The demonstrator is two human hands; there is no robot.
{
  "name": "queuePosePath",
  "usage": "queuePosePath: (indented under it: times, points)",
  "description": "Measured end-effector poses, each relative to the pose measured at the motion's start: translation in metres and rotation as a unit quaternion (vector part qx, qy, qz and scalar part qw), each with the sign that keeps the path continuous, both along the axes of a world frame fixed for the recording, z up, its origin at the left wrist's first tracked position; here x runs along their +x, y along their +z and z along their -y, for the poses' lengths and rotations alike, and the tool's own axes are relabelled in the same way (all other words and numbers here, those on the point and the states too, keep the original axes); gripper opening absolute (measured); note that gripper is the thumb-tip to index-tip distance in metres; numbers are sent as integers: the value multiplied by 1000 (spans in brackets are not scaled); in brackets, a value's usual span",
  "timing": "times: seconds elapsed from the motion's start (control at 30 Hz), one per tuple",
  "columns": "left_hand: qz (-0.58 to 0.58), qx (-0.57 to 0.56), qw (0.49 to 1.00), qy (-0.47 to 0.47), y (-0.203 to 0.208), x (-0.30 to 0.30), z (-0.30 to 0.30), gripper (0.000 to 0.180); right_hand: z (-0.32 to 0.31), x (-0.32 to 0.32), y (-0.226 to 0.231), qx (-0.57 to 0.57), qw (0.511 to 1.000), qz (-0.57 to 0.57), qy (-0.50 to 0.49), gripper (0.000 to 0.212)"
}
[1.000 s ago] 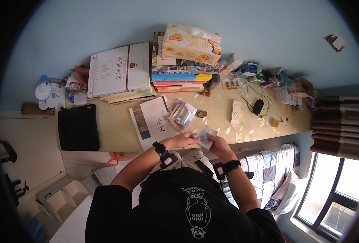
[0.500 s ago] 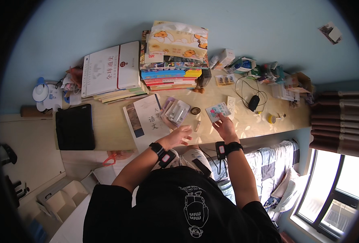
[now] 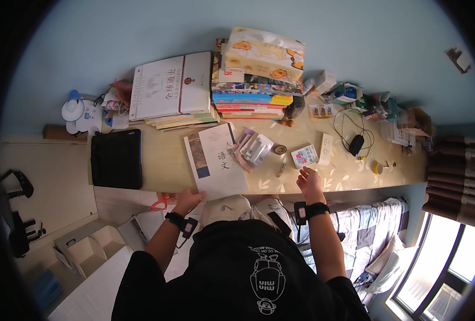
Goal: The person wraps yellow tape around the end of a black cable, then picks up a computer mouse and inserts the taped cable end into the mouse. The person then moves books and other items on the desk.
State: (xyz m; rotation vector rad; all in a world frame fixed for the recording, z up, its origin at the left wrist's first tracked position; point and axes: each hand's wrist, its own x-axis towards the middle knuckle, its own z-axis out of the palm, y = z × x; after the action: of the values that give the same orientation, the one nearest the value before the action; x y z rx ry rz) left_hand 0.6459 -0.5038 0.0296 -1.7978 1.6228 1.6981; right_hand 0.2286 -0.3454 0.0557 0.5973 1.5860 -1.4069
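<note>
A white textbook [image 3: 216, 168] with a brown and blue strip lies slantwise on the desk, its lower edge reaching the desk's front edge. My left hand [image 3: 189, 201] is at its lower left corner, thumb side against the cover and the other fingers partly hidden. My right hand [image 3: 310, 182] hovers just below a small white box with a colourful picture [image 3: 304, 156], its fingers loosely bent with nothing visible in them. Left of that box are a short slim stick-like item [image 3: 281, 170], a dark round roll [image 3: 280, 149] and a clear-and-white plastic holder [image 3: 257, 149] on a purple item.
A black tablet-like case [image 3: 116, 159] lies at the left. Book stacks [image 3: 248, 107] stand at the back, topped by a tissue pack [image 3: 264, 53]. A black adapter with cable [image 3: 356, 144] and yellow tape roll [image 3: 377, 168] lie right. Red scissor-like handles [image 3: 160, 203] show below the desk edge.
My left hand has moved left and down to the textbook's corner. My right hand has let go of the small white box, now lying on the desk. The view has shifted slightly.
</note>
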Motion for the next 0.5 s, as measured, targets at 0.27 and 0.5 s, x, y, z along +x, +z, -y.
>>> queuePosePath:
  times: [0.27,0.5]
  points:
    - [-73,163,979,97,19,-9,17,50,20,24,5,-13,998,-18,50,19]
    - [-221,106,945,217,10,-51,43,50,42,38,16,-16,993,-19,112,15]
